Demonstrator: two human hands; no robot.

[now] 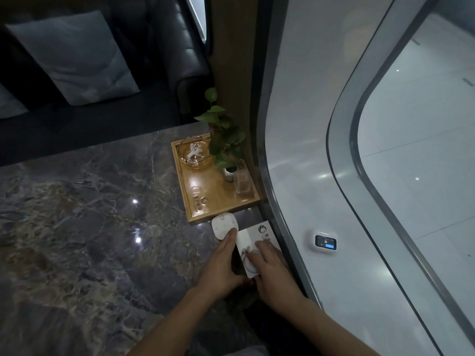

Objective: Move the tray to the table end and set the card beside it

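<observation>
A wooden tray point(203, 201) lies on the dark marble table point(90, 227), against the right-hand wall at the table's far end. It holds a glass ashtray point(194, 154), a small potted plant point(226, 147) and a clear glass holder point(242, 181). Just in front of the tray lies a white card point(259, 233) with a logo. My right hand point(270, 268) rests flat on the card. My left hand point(222, 263) grips the card's left edge, its fingertips touching a small white rounded device point(223, 224).
A curved white wall point(295, 150) with a grey rim runs along the table's right side and carries a small lit display point(325, 243). A dark leather sofa point(167, 60) with a grey cushion point(74, 57) stands beyond the table's far edge.
</observation>
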